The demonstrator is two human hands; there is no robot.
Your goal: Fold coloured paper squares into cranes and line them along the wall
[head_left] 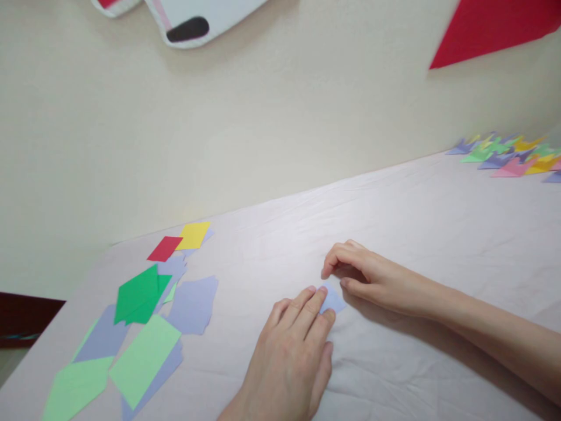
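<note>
A small light-blue piece of paper (pixel 333 299) lies on the white cloth, partly covered by fingers. My left hand (pixel 295 345) rests flat with its fingers stretched out, the fingertips pressing on the paper's left side. Just beyond the paper's upper right side is my right hand (pixel 366 272). Its fingers are curved, with a gap between thumb and forefinger and nothing seen between them. Whether the right thumb touches the paper's edge I cannot tell. The part of the paper under my left fingers is hidden.
Loose paper sheets lie at the left: light green (pixel 146 359), dark green (pixel 142 295), periwinkle (pixel 193 307), red (pixel 165 249) and yellow (pixel 193 235). Several folded paper pieces (pixel 512 168) stand in rows at the far right. A wall (pixel 263 128) with decorations borders the cloth-covered surface (pixel 416 216).
</note>
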